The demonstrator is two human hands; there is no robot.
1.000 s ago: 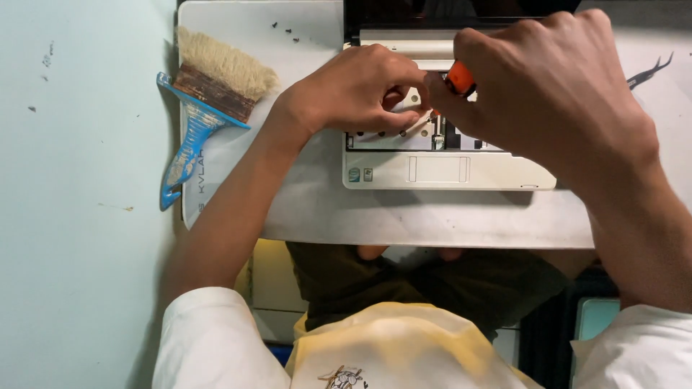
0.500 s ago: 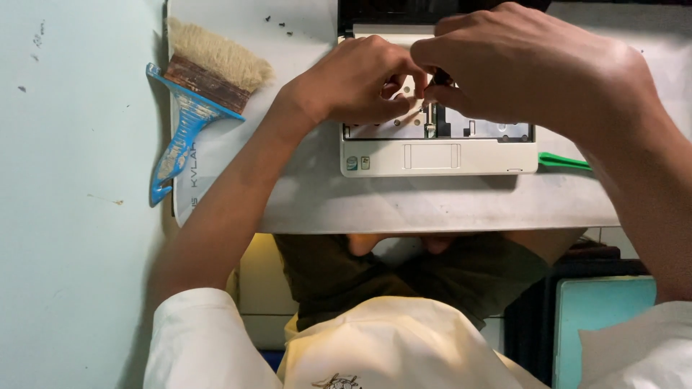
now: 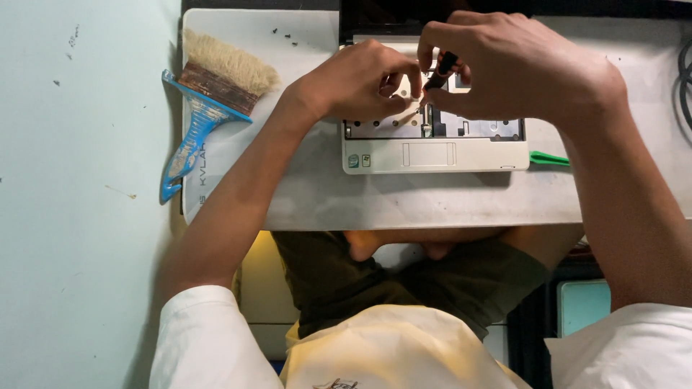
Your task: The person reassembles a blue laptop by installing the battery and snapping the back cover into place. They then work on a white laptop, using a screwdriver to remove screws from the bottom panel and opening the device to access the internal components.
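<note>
Laptop [image 3: 432, 151] lying on surface [image 3: 324, 202], keyboard off, near edge facing person. Green pry tool [image 3: 549, 158] poking out at its right. Left hand [image 3: 353, 83] pinching something small over exposed deck, fingers narrow. Right hand [image 3: 512, 65] gripping screwdriver [image 3: 440, 72], tip down. Judging: screw work underway; next calling for steady tip. Brush [image 3: 209, 108] lying far left.

Person seen from above: bare forearms and hands, left hand [image 3: 353, 83] and right hand [image 3: 515, 68], short white sleeves, pale yellow apron front, dark olive trousers
</note>
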